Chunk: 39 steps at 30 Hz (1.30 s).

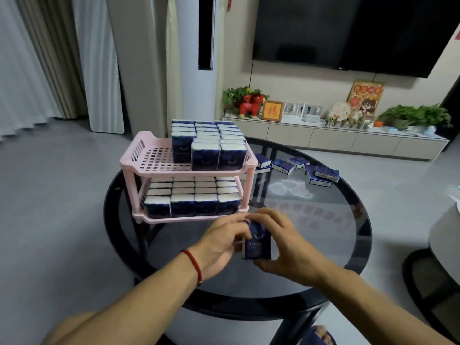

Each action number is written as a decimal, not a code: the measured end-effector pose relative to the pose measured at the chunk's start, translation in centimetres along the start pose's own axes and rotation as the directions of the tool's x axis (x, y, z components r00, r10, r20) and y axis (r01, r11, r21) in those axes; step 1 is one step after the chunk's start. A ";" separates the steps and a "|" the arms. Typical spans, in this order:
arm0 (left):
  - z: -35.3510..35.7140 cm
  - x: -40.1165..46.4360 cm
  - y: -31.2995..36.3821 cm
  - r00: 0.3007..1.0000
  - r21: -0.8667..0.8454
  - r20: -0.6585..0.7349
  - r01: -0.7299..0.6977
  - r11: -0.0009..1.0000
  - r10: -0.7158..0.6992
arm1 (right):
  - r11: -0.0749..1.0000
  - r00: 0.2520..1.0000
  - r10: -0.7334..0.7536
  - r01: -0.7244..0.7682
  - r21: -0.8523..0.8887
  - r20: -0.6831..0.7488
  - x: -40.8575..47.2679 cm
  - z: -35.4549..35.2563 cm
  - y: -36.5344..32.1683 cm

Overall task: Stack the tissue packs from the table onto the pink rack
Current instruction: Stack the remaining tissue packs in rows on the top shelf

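A round table (348,245) with a dark glass top fills the middle of the view, and a two-tier pink rack (129,159) stands on its far left part. The rack's lower shelf is packed with a full block of upright navy tissue packs (193,195), white tops showing in rows. The upper shelf carries another block of the same packs (209,143) across its right and middle, while the slotted floor on its left side is bare. Farther right on the glass, well apart from the rack, a loose scatter of packs (298,166) lies flat near the table's far edge. Close to the near edge, just in front of the rack's lower shelf, both hands meet around a single tissue pack (257,241) held upright above the glass. The right hand (281,242) has its fingers curled over the pack's top and right side with the thumb under its lower end; the left hand (221,242) grips the pack's left edge, fingers bent around it. A thin red string bracelet (193,261) circles the left wrist.
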<state>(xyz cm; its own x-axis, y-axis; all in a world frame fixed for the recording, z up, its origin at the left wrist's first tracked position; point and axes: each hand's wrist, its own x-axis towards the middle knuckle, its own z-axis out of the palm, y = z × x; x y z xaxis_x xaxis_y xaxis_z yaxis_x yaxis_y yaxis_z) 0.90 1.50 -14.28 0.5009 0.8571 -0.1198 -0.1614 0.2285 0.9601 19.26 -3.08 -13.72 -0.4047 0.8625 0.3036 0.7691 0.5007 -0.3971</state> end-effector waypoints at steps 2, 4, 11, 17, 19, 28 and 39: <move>-0.8 -0.5 -0.1 0.995 0.195 -0.024 -0.093 0.976 0.100 | 0.995 0.997 -0.081 0.081 -0.060 0.006 0.5 0.5 -0.4; -2.0 -0.6 -0.3 0.977 0.422 -0.077 -0.150 0.894 0.200 | 0.990 0.994 -0.112 0.112 -0.080 0.011 0.9 0.7 -0.8; -5.4 -2.5 -0.4 0.968 0.720 0.033 -0.194 0.666 0.247 | 0.967 0.995 0.098 -0.092 0.239 -0.013 1.8 1.3 -1.0; -6.1 -3.2 -0.1 0.940 0.806 -0.014 -0.192 0.560 0.342 | 0.951 0.993 0.114 -0.114 0.288 0.016 3.1 1.9 -1.7; -6.2 -3.4 0.2 0.941 0.816 0.006 -0.199 0.543 0.337 | 0.945 0.993 0.114 -0.114 0.307 0.018 3.2 2.0 -1.9; -7.7 -5.5 5.3 0.882 0.838 -0.010 -0.250 0.485 0.472 | 0.970 0.985 0.066 -0.026 0.242 -0.160 4.5 0.0 -3.6; -11.2 -4.9 18.5 0.807 0.910 -0.004 -0.242 0.336 0.591 | 0.967 0.866 0.122 0.006 0.253 -0.486 6.2 0.6 -3.8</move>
<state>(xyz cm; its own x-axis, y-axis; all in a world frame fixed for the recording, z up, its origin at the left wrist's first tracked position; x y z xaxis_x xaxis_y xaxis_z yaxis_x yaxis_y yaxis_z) -14.03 6.69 1.19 0.3056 0.8283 0.4695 0.5986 -0.5506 0.5817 13.55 0.43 -10.80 -0.0165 0.7724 0.6349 0.6168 0.5077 -0.6015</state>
